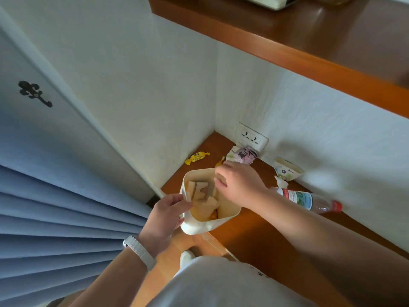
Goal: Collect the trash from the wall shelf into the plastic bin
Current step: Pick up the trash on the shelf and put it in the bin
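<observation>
Down at the wooden wall shelf (254, 235), the cream plastic bin (210, 222) is the landmark, held at the shelf's front edge. The left hand (164, 220) has its grip pinched on the bin's near-left rim. The right hand (238, 183) hangs over the bin's far rim, fingers curled loosely downward; whether its grip pinches anything I cannot tell. Inside the bin lie brown cardboard scraps (200, 190). Behind the bin, toward the corner, lies a yellow candy wrapper (197, 157) and a purple carton (244, 154). Right of the bin lie a crushed paper cup (287, 169) and a plastic bottle (309, 199) on its side.
</observation>
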